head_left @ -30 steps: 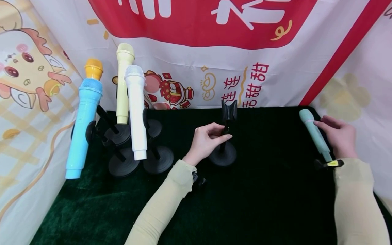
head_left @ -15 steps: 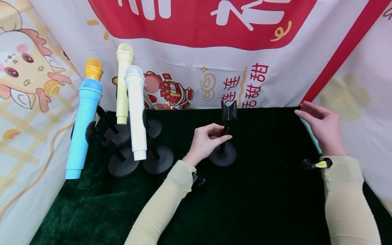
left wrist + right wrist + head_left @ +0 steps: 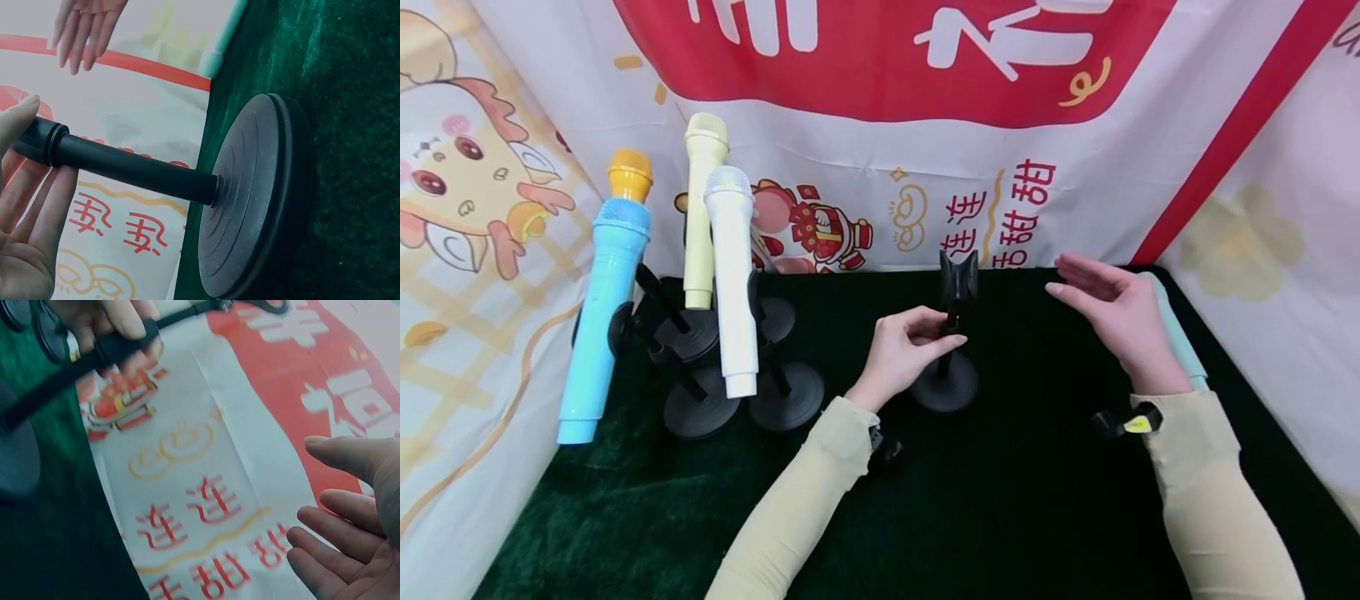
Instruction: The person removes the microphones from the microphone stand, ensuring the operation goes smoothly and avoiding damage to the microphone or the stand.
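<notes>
Right hand (image 3: 1112, 321) has shifted left off the teal microphone (image 3: 1183, 342), toward the black desktop microphone stand (image 3: 181, 182); fingers loose, holding nothing. Near: left hand (image 3: 904, 354) pinches the stand's collar (image 3: 47, 142), base on the green-draped bench (image 3: 1037, 500), clip (image 3: 959, 279) empty. Step looks like adjusting the stand; next move probably calls for the right hand at the clip, base kept steady. Teal microphone lies by bench's right edge, partly hidden. Left: blue microphone (image 3: 602, 308), white microphone (image 3: 732, 283) clipped up. Behind: printed banner (image 3: 857, 146).
</notes>
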The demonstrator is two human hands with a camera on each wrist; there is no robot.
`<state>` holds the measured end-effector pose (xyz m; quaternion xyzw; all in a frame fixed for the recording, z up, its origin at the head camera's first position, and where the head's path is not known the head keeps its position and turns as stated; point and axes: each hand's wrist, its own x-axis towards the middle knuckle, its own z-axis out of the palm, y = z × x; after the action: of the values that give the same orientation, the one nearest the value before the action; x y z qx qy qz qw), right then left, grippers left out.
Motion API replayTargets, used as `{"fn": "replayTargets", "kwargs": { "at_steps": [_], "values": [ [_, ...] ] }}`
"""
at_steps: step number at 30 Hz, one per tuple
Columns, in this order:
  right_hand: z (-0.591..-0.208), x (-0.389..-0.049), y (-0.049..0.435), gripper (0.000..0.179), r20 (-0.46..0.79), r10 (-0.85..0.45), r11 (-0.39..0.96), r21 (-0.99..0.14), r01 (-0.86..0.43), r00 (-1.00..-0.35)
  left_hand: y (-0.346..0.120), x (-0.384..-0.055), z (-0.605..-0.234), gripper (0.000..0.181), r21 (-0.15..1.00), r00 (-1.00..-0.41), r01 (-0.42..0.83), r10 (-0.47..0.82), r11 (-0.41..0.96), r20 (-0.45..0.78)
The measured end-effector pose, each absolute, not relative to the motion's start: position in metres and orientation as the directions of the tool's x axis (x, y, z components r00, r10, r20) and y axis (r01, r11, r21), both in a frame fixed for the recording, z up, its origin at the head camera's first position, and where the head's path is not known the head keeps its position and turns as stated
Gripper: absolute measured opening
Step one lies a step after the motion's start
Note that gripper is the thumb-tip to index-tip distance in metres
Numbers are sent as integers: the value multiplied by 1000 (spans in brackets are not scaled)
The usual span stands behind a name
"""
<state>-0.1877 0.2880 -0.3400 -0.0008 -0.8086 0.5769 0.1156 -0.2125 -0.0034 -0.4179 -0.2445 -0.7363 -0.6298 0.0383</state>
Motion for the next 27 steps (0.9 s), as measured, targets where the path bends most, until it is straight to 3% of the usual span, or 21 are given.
{"fn": "replayTargets", "kwargs": {
  "at_steps": [13, 27],
  "values": [
    [-347, -178, 235, 48, 267, -35, 266, -926, -266, -963, -2, -214, -419, 21, 899, -869, 431, 308, 83, 388],
    [-352, -183, 200, 45, 289, -120, 136, -943, -304, -950, -2, -212, -417, 23, 894, -863, 444, 299, 61, 408]
  ]
}}
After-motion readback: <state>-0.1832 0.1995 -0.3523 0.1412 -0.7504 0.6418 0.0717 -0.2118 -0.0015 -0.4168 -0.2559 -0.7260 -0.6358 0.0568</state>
